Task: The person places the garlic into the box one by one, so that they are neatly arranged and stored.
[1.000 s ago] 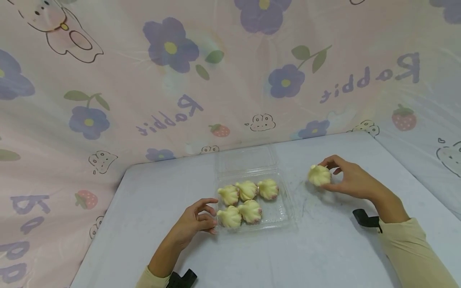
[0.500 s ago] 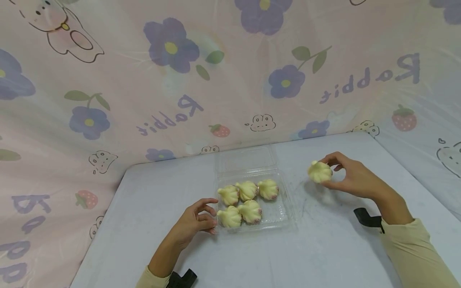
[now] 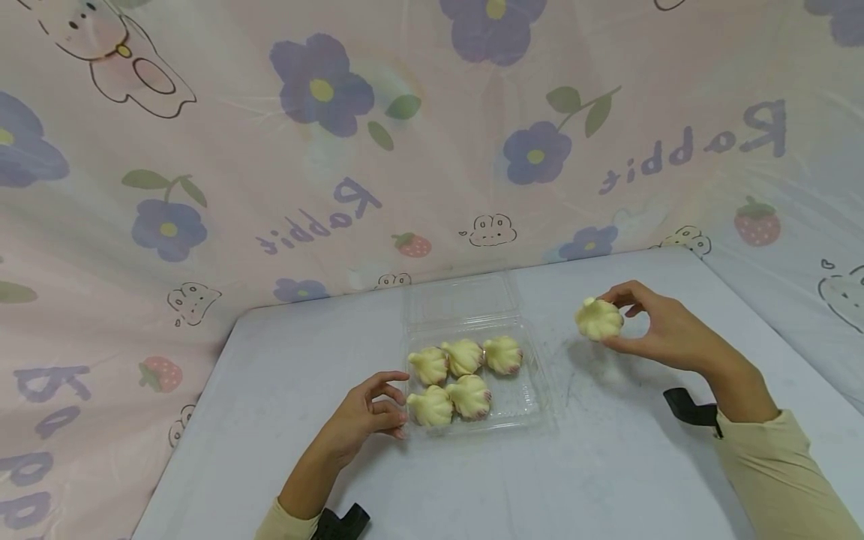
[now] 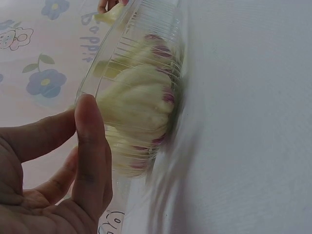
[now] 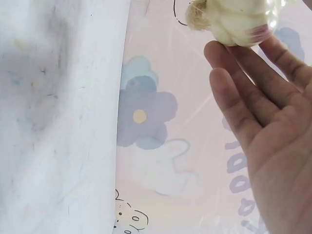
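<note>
My right hand [image 3: 664, 330] pinches a garlic bulb [image 3: 598, 320] between thumb and fingers, a little above the table, right of a clear plastic box [image 3: 516, 397]. In the right wrist view that bulb [image 5: 241, 22] is pale with a purple tinge and a dry root tuft, and the view's top edge cuts it off. Several more garlic bulbs [image 3: 466, 356] lie in the box: three across the back, two at the front left. My left hand [image 3: 361, 416] grips the box's left rim; in the left wrist view, its fingers [image 4: 90, 146] are against the edge.
The box's lid [image 3: 462, 298] is folded back toward the rear of the white table [image 3: 324, 341]. Behind the table hangs a printed curtain [image 3: 445, 165]. Black wrist mounts [image 3: 690, 409] sit by both sleeves.
My right hand has lifted the garlic bulb slightly off the table and farther from me. The left hand, the box and the bulbs inside it have stayed in place.
</note>
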